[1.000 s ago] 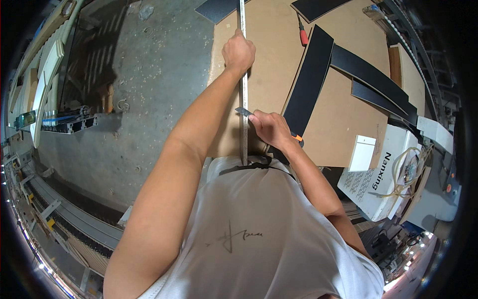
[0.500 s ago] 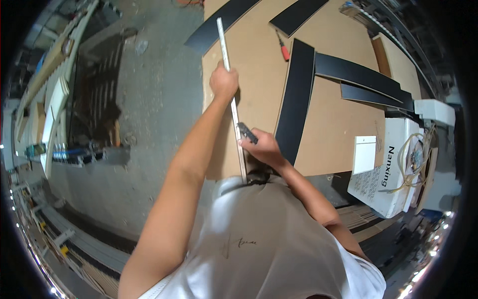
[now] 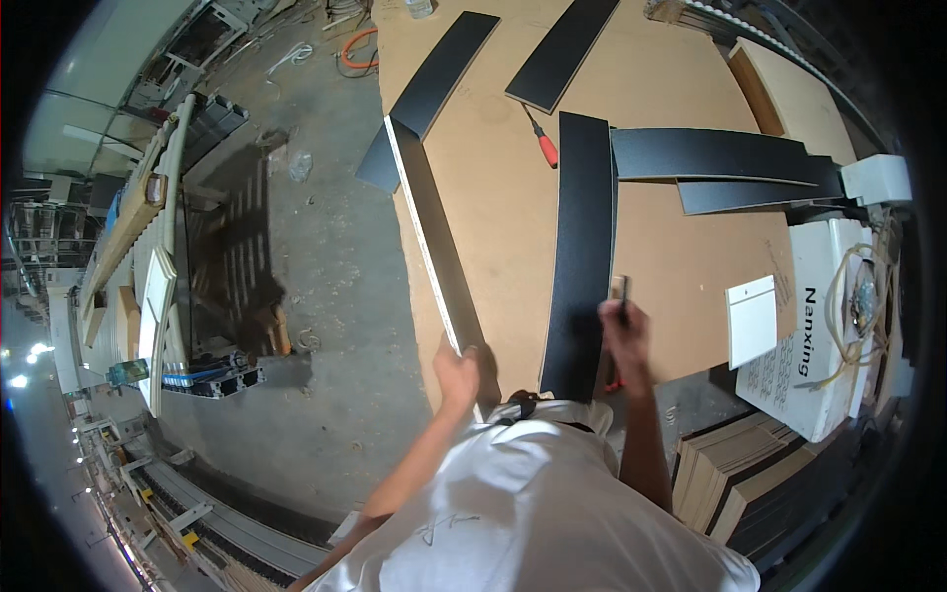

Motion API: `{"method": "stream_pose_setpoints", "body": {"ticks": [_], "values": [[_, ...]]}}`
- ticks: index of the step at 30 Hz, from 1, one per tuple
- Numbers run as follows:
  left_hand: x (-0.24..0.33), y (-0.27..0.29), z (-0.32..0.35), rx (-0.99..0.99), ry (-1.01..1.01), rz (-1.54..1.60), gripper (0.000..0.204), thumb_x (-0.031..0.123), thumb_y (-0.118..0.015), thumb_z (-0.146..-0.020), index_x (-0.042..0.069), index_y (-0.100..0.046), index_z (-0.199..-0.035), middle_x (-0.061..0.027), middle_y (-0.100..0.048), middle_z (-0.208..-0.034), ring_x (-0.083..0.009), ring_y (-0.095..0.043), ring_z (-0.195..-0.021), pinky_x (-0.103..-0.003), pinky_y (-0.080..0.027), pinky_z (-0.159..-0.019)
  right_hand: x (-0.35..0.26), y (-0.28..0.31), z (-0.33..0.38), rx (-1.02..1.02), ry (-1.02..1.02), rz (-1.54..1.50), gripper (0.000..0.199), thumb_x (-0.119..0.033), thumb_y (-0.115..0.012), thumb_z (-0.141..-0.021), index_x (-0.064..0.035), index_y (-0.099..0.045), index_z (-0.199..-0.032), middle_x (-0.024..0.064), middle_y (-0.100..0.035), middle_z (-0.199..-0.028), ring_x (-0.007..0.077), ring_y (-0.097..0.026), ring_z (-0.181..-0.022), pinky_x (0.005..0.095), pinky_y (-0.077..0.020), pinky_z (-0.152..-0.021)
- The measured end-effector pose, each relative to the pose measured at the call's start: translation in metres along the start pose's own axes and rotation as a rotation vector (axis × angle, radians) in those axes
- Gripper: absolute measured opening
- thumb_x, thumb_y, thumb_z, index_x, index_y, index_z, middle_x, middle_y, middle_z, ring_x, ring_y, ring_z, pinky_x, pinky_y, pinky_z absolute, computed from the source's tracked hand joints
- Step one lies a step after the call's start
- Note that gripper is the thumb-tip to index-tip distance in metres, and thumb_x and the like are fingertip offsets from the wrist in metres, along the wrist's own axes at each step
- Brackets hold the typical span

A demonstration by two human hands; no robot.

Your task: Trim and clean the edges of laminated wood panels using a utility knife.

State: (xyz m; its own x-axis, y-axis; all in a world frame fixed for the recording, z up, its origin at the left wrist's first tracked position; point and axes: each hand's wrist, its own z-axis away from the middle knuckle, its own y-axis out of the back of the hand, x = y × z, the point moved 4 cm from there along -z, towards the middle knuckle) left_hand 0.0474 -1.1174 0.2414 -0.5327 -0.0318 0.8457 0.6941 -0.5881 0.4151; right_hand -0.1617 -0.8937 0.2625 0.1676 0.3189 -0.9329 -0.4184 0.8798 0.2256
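My left hand [image 3: 459, 380] is closed around the near end of a long narrow board [image 3: 441, 247]. The board stands tilted on edge along the table's left side, its pale edge up and its darker face to the right. Its far end meets a dark panel [image 3: 446, 74]. My right hand [image 3: 628, 340] is raised by the near right side of a long black panel [image 3: 580, 237] and grips a small black hand tool [image 3: 623, 296], its exact kind unclear. Something small and red [image 3: 615, 383] shows below that hand, partly hidden.
A red-handled screwdriver [image 3: 546, 148] lies on the brown tabletop [image 3: 473, 178]. More black panels [image 3: 710, 153] rest at the right and another [image 3: 562, 54] at the back. A white box [image 3: 824, 286] with coiled cable stands right; stacked boards [image 3: 725, 464] sit below. Left is a rack [image 3: 158, 247].
My left hand has moved from the board's far part to its near end, and the board's side face now shows. My right hand has left the board and moved right with the black tool.
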Motion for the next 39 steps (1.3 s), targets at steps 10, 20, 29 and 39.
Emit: {"method": "stream_pose_setpoints", "body": {"ticks": [10, 20, 29, 39], "values": [[0.11, 0.067, -0.224, 0.191, -0.417, -0.594, 0.026, 0.003, -0.057, -0.079, -0.005, -0.061, -0.103, -0.0292, -0.061, -0.075, -0.0476, -0.064, -0.074, -0.051, -0.049, -0.067, 0.123, 0.197, 0.013, 0.427, -0.384, 0.468, 0.041, -0.037, -0.072, -0.087, 0.0004, -0.063, -0.102, 0.0073, -0.062, -0.083, 0.0169, -0.057, -0.076, 0.035, -0.0484, -0.073], [0.137, -0.017, -0.395, 0.153, -0.763, -0.961, 0.057, 0.005, -0.06, -0.088, -0.004, -0.045, -0.141, -0.0304, -0.056, -0.132, -0.0455, -0.056, -0.119, -0.049, -0.048, -0.1, 0.147, 0.217, 0.002, 0.627, -0.511, 0.623, 0.054, -0.04, -0.07, -0.088, -0.0008, -0.052, -0.119, 0.028, -0.067, -0.099, 0.0452, -0.065, -0.095, 0.0477, -0.0487, -0.084], [0.157, -0.036, -0.455, -0.243, -0.847, -0.979, 0.061, 0.033, -0.059, -0.095, -0.009, -0.049, -0.137, -0.0313, -0.05, -0.141, -0.0442, -0.046, -0.133, -0.044, -0.037, -0.113, 0.128, 0.212, -0.01, 0.617, -0.489, 0.726, 0.051, -0.037, -0.069, -0.089, -0.0021, -0.048, -0.12, 0.0282, -0.066, -0.099, 0.0474, -0.064, -0.096, 0.0489, -0.048, -0.085], [0.072, -0.152, -0.16, -0.49, -0.198, -0.013, 0.055, 0.019, -0.06, -0.099, -0.01, -0.041, -0.141, -0.0242, -0.051, -0.141, -0.0294, -0.049, -0.133, -0.039, -0.036, -0.114, 0.125, 0.226, -0.027, 0.77, -0.273, 1.017, 0.057, -0.039, -0.072, -0.085, -0.0019, -0.055, -0.126, 0.0224, -0.065, -0.103, 0.0392, -0.062, -0.099, 0.0467, -0.048, -0.087]]}}
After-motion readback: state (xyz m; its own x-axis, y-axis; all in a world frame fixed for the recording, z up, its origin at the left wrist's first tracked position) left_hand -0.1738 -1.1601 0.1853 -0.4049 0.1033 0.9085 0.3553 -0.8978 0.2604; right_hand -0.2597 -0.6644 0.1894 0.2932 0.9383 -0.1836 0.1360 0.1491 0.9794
